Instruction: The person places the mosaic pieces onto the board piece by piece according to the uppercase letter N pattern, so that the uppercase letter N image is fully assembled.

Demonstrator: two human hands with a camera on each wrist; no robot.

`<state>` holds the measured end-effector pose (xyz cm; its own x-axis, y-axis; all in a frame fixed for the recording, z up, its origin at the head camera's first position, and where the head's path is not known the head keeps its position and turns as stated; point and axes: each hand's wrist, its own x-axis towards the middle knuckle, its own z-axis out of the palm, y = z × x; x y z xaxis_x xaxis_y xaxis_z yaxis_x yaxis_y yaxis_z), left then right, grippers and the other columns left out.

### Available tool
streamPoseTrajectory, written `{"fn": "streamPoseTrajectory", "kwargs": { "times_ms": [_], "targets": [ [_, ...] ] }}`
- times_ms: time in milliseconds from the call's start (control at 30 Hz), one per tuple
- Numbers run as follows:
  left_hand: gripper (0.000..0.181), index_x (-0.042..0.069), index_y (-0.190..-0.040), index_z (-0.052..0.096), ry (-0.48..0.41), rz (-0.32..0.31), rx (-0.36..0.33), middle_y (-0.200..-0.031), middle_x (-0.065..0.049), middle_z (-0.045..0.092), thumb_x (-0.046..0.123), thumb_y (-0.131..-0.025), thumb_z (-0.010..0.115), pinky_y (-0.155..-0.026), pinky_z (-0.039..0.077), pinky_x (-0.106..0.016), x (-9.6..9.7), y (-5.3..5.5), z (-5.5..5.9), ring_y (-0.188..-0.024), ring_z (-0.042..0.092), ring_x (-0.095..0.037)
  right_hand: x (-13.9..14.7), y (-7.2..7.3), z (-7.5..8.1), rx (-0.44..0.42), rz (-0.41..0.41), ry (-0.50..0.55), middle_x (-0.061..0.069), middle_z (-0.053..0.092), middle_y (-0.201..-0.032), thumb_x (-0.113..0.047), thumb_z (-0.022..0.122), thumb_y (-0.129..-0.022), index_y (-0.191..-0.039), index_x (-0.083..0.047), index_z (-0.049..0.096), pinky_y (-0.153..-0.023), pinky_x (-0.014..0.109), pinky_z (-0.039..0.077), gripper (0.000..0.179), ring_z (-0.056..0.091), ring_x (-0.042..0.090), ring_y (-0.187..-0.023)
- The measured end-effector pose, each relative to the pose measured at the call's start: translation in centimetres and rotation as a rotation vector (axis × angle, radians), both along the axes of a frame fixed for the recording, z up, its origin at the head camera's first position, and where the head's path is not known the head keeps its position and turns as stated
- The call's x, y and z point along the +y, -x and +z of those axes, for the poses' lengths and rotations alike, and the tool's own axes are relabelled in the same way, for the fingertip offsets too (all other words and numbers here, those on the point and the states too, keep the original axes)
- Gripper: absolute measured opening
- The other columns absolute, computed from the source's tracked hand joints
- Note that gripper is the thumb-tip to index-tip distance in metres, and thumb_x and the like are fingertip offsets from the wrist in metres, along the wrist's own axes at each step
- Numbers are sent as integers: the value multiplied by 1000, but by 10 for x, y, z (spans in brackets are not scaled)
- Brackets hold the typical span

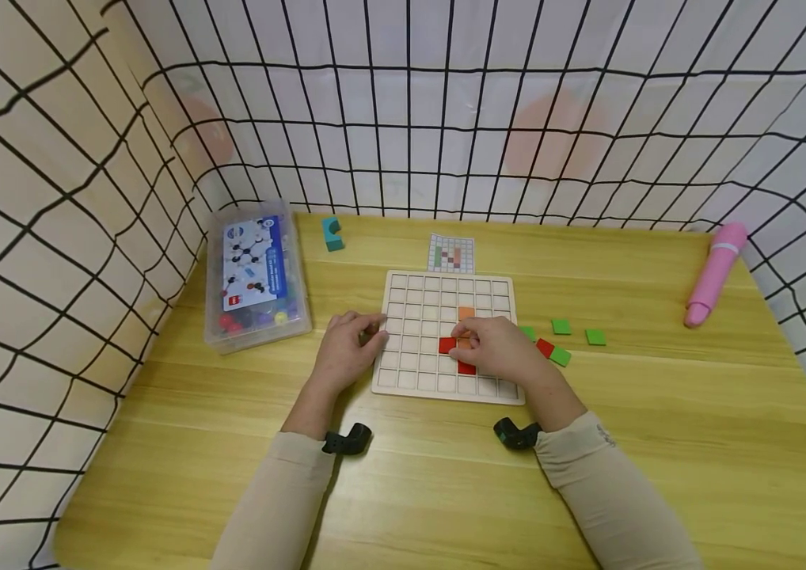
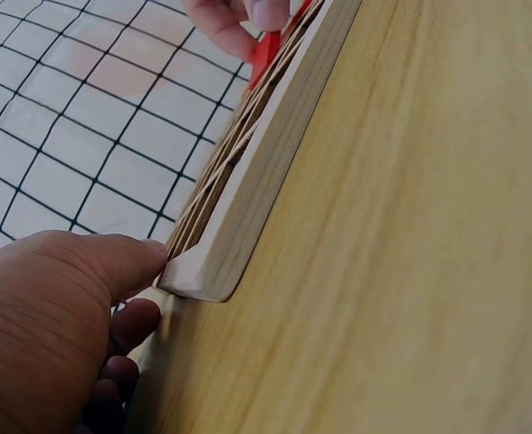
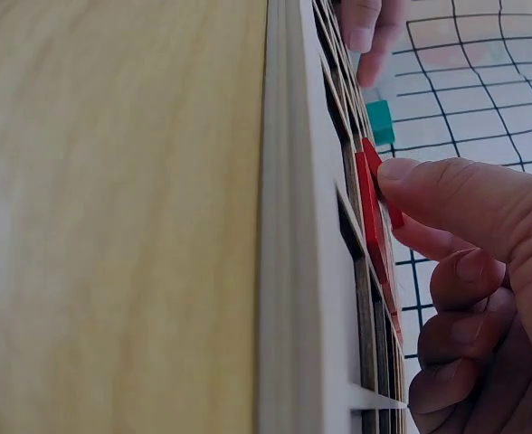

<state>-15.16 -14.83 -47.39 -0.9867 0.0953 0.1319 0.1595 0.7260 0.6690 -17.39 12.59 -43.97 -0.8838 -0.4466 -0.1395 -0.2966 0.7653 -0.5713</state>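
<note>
A pale wooden grid board (image 1: 406, 344) lies on the table with several coloured square tiles in its cells. My right hand (image 1: 499, 347) is over its right half and pinches a red tile (image 3: 394, 206) between thumb and index finger. Another red tile (image 3: 371, 208) sits in the board close to the thumb. Orange tiles (image 1: 466, 313) lie on the board, one partly hidden by the fingers. At the board's left edge, my left hand (image 1: 346, 352) touches the rim with thumb and index fingertip; in the left wrist view its thumb (image 2: 126, 262) meets the rim near a corner.
Green tiles (image 1: 561, 326) and a loose red tile (image 1: 544, 347) lie right of the board. A small pattern card (image 1: 451, 253) is behind it. To the left stand a plastic kit box (image 1: 258, 277) and a teal block (image 1: 332, 234). A pink cylinder (image 1: 716, 273) lies far right; black mesh (image 1: 403, 119) surrounds the table.
</note>
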Motion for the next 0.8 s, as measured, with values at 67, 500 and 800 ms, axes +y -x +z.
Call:
{"fn": "streamPoseTrajectory", "kwargs": {
  "times_ms": [67, 500, 800],
  "targets": [
    [34, 12, -127, 73, 0, 1, 5, -99, -7, 68, 25, -97, 68, -84, 41, -38, 0, 0, 0, -92, 50, -25, -1, 1, -1, 8, 1, -12, -4, 50, -66, -32, 77, -90, -109, -13, 73, -60, 28, 36, 27, 46, 13, -62],
    [33, 13, -127, 73, -7, 4, 5, -99, -6, 68, 25, -97, 68, -84, 40, -37, 0, 0, -1, -92, 50, -24, 1, 0, 3, -47, -23, 4, -3, 49, -66, -32, 77, -90, -111, -15, 73, -60, 29, 36, 28, 46, 15, -63],
    [34, 13, -127, 73, -1, 7, 2, -100, -7, 68, 26, -96, 69, -84, 41, -37, 1, 0, 0, -93, 50, -25, 29, -1, 6, -106, -114, 15, -1, 46, -70, -37, 74, -92, -119, -18, 70, -58, 30, 34, 33, 41, 17, -61]
  ]
}}
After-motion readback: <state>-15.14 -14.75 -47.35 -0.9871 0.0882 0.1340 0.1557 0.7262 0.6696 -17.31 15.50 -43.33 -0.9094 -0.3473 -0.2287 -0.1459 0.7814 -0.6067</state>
